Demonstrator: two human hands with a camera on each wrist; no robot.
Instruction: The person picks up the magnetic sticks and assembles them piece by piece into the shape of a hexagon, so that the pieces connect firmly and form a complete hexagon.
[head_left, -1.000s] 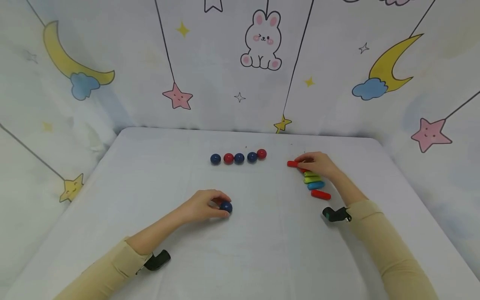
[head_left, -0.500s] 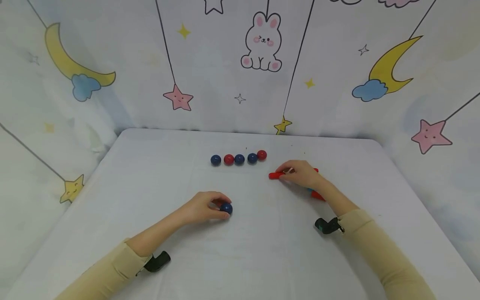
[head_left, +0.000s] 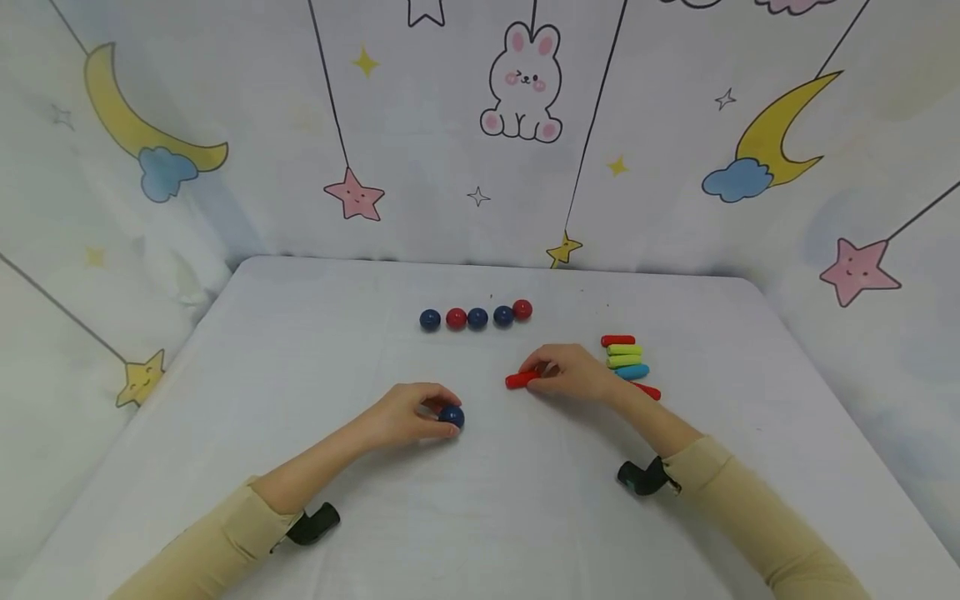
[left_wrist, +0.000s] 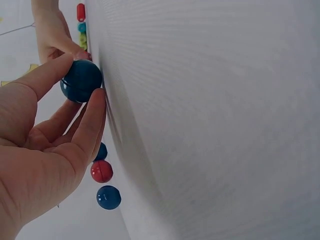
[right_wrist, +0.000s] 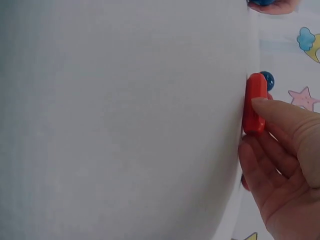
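Observation:
My left hand (head_left: pixel 408 414) pinches a dark blue ball (head_left: pixel 452 417) between thumb and fingers, low at the white tabletop; the left wrist view shows the blue ball (left_wrist: pixel 81 81) between thumb tip and fingertips. To its right, my right hand (head_left: pixel 573 372) holds a short red rod (head_left: pixel 519 380) with rounded ends, lying nearly sideways. In the right wrist view the thumb presses on the red rod (right_wrist: pixel 255 102). A small gap separates the rod from the blue ball. Behind my right wrist lie several rods: a red rod (head_left: pixel 618 340), yellow-green rods (head_left: pixel 624 356), a blue rod (head_left: pixel 632 372) and another red rod (head_left: pixel 649 392).
Farther back on the table (head_left: pixel 337 333) is a row of several balls, blue and red, with a blue ball (head_left: pixel 430 320) at its left end and a red ball (head_left: pixel 522 309) at its right. A patterned cloth (head_left: pixel 420 125) rises behind the table.
My right hand has carried the red rod from the rod group leftward and nearer, toward the left hand. The left hand stays in place, holding the blue ball.

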